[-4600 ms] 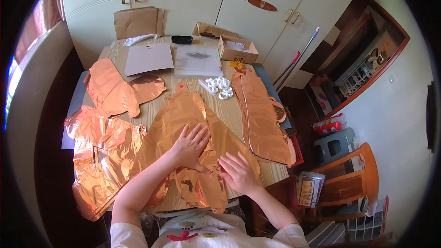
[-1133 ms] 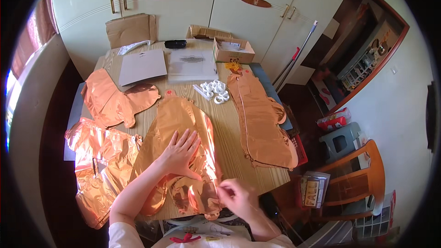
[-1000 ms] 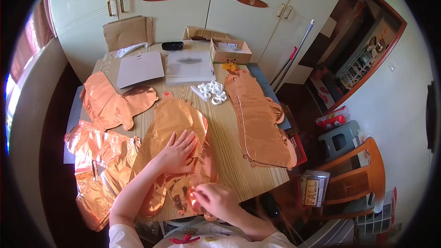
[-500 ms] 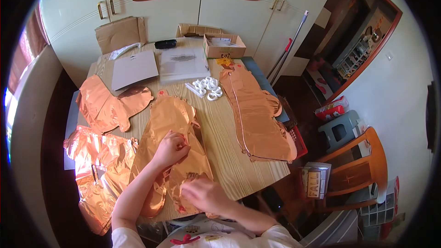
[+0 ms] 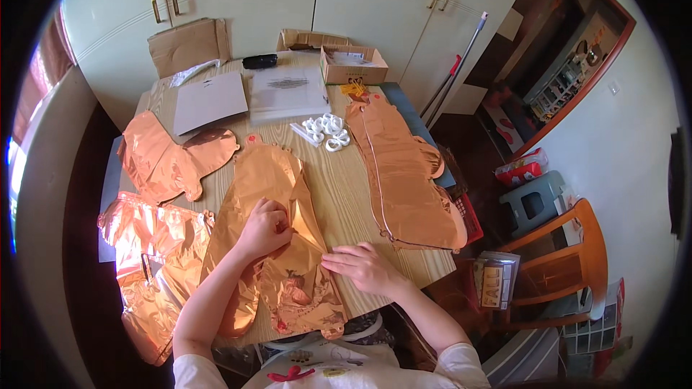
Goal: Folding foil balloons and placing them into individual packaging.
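Observation:
A flat copper-coloured foil balloon (image 5: 270, 173) lies in front of me, creased toward its middle. My left hand (image 5: 264, 228) rests on it with curled fingers, pinching a fold of the foil. At the balloon's right edge my right hand (image 5: 362, 266) lies with fingers stretched out, the tips touching the foil. Red marks and reflections show on the near part of the balloon. To the left lie two more copper foil pieces, a smaller one (image 5: 162, 158) behind and a crumpled shiny one (image 5: 169, 245) nearer. Another long foil balloon (image 5: 400, 166) lies at the right.
White ribbon rolls (image 5: 328, 128) sit mid-table, before a clear plastic bag (image 5: 288, 94) and a grey-white sheet (image 5: 211, 104). A cardboard box (image 5: 353, 72) and a black package (image 5: 259, 62) stand at the back. A wooden chair (image 5: 587, 266) is beyond the table's right corner.
My right hand has moved right and away from me, from above the balloon's near part to its right edge, and its fingers have straightened. The near part of the foil lies more spread out.

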